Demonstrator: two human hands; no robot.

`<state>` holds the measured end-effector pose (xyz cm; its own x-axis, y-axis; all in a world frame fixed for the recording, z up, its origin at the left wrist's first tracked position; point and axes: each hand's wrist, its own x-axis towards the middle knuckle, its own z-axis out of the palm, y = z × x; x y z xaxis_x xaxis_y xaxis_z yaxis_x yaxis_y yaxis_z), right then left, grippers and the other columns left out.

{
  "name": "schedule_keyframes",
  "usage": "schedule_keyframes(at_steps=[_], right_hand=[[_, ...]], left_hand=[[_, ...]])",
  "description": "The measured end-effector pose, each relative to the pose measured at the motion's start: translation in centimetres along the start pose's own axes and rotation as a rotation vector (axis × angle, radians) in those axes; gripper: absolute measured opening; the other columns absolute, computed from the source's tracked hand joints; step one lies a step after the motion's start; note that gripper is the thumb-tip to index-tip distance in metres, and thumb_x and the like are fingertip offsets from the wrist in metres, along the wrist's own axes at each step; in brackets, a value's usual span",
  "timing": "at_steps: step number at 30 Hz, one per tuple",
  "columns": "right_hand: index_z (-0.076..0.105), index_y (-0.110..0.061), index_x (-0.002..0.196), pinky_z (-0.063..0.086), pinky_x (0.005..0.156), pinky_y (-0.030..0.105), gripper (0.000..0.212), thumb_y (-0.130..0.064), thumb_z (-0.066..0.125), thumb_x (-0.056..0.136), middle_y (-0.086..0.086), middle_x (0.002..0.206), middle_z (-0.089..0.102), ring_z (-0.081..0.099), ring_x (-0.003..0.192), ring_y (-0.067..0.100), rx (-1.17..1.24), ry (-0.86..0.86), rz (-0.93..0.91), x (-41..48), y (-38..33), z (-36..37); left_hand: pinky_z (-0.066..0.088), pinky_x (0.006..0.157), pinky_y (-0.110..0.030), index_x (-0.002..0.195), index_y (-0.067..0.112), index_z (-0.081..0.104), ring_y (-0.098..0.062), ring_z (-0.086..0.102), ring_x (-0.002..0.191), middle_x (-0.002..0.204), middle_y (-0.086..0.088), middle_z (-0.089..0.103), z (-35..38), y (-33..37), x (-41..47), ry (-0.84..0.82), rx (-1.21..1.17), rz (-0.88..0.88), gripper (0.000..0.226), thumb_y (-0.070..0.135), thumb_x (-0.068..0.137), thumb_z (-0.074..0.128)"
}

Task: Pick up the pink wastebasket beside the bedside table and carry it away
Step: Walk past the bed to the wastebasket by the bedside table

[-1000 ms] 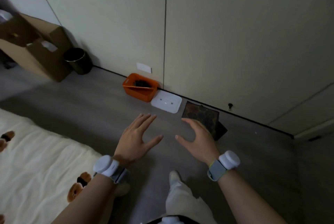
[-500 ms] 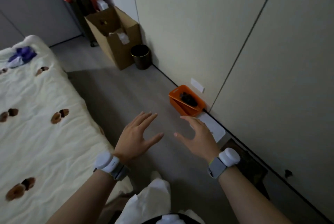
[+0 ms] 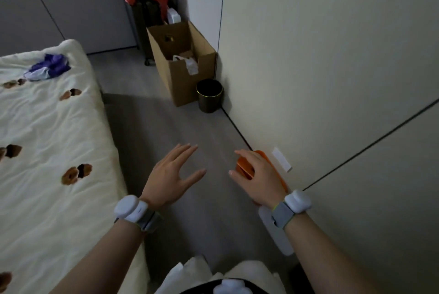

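Both hands, left (image 3: pixel 171 176) and right (image 3: pixel 257 175), hover spread and empty at frame centre above grey floor (image 3: pixel 202 132). Bed (image 3: pixel 47 151) fills the left; box (image 3: pixel 183 61) and dark bin (image 3: pixel 209 95) stand upper centre.

The room I look into is dim, flat and grey. The bed cover (image 3: pixel 47 151) at nine o'clock is the brightest surface, its creases softly shaded. A dark shadow band lies across the floor (image 3: pixel 180 132) at the bed's foot toward eleven o'clock. The wall (image 3: pixel 332 56) at two o'clock darkens toward the edge. Straight panel seams bend near the frame's borders. Detail is soft and slightly smeared; no glare anywhere.
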<state>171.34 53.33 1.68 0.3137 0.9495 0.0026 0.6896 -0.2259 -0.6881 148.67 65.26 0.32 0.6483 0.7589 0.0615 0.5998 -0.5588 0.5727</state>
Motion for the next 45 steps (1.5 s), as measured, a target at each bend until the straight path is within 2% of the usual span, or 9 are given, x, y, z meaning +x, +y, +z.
schedule_keyframes(at_steps=[5, 8, 12, 18, 22, 26, 28, 38, 45], right_hand=[[0.054, -0.028, 0.137, 0.018, 0.099, -0.003, 0.053, -0.043, 0.066, 0.088, -0.006, 0.146, 0.050, 0.042, 0.136, 0.008, 0.033, -0.077, 0.012, 8.9, 1.1, 1.0], [0.055, -0.030, 0.136, 0.025, 0.104, 0.009, 0.048, -0.043, 0.063, 0.090, -0.008, 0.147, 0.049, 0.041, 0.137, 0.006, 0.114, -0.099, 0.016, 13.3, 1.6, 1.3], [0.056, -0.029, 0.135, 0.032, 0.109, 0.021, 0.046, -0.043, 0.060, 0.092, -0.008, 0.147, 0.049, 0.042, 0.135, 0.005, 0.168, -0.144, -0.024, 20.7, 3.0, 1.9], [0.055, -0.028, 0.136, 0.029, 0.104, 0.019, 0.046, -0.041, 0.061, 0.092, -0.008, 0.148, 0.046, 0.040, 0.135, 0.006, 0.193, -0.269, -0.143, 33.5, 1.9, 1.0], [0.053, -0.028, 0.136, 0.034, 0.108, 0.025, 0.049, -0.044, 0.062, 0.091, -0.005, 0.147, 0.048, 0.042, 0.136, 0.009, 0.181, -0.337, -0.247, 42.6, 0.6, 0.5], [0.053, -0.028, 0.136, 0.032, 0.101, 0.021, 0.049, -0.042, 0.063, 0.091, -0.005, 0.144, 0.049, 0.043, 0.129, 0.005, 0.191, -0.374, -0.264, 48.0, -0.1, 1.7], [0.052, -0.029, 0.136, 0.033, 0.102, 0.023, 0.048, -0.042, 0.063, 0.091, -0.006, 0.143, 0.050, 0.045, 0.130, 0.007, 0.188, -0.381, -0.261, 49.5, -0.2, 2.3], [0.055, -0.025, 0.134, 0.036, 0.100, 0.023, 0.047, -0.037, 0.065, 0.090, -0.005, 0.136, 0.055, 0.048, 0.122, 0.006, 0.176, -0.397, -0.269, 64.3, -4.5, 8.5], [0.055, -0.025, 0.132, 0.045, 0.102, 0.029, 0.045, -0.035, 0.066, 0.089, -0.007, 0.129, 0.056, 0.053, 0.118, 0.008, 0.184, -0.343, -0.263, 77.5, -11.9, 13.1]], left_hand=[[0.027, 0.114, -0.033, 0.148, 0.039, 0.031, -0.011, 0.031, 0.143, 0.155, 0.008, 0.036, -1.6, -3.6, 6.5, 0.045, -0.112, -0.143, 0.072, 0.070, 0.085, 0.047], [0.028, 0.109, -0.027, 0.147, 0.040, 0.033, -0.005, 0.036, 0.135, 0.153, 0.009, 0.036, -1.3, -4.5, 9.8, 0.060, -0.156, -0.228, 0.067, 0.066, 0.087, 0.048], [0.028, 0.108, -0.025, 0.146, 0.038, 0.035, -0.008, 0.039, 0.135, 0.153, 0.008, 0.037, -1.3, -5.6, 15.6, 0.075, -0.191, -0.273, 0.065, 0.063, 0.088, 0.048], [0.028, 0.104, -0.021, 0.147, 0.034, 0.036, 0.001, 0.035, 0.129, 0.153, 0.006, 0.038, -4.3, -6.4, 24.5, 0.201, -0.151, -0.371, 0.064, 0.060, 0.089, 0.047], [0.030, 0.107, -0.023, 0.145, 0.030, 0.042, -0.012, 0.043, 0.135, 0.150, 0.005, 0.043, -6.2, -7.4, 29.7, 0.292, -0.123, -0.463, 0.070, 0.065, 0.083, 0.043], [0.033, 0.113, -0.033, 0.145, 0.030, 0.043, -0.014, 0.043, 0.136, 0.150, 0.003, 0.044, -7.0, -9.3, 32.8, 0.293, -0.137, -0.527, 0.068, 0.063, 0.085, 0.045], [0.033, 0.113, -0.032, 0.144, 0.030, 0.043, -0.014, 0.044, 0.136, 0.150, 0.004, 0.044, -7.4, -10.1, 34.0, 0.299, -0.132, -0.547, 0.067, 0.062, 0.086, 0.046], [0.024, 0.108, -0.019, 0.144, 0.032, 0.043, -0.011, 0.038, 0.139, 0.150, 0.006, 0.043, -11.4, -21.5, 43.9, 0.324, -0.174, -0.584, 0.060, 0.054, 0.090, 0.051], [0.023, 0.110, -0.019, 0.144, 0.033, 0.043, -0.009, 0.034, 0.141, 0.148, 0.009, 0.045, -19.5, -32.1, 53.4, 0.341, -0.178, -0.552, 0.058, 0.054, 0.090, 0.053]])
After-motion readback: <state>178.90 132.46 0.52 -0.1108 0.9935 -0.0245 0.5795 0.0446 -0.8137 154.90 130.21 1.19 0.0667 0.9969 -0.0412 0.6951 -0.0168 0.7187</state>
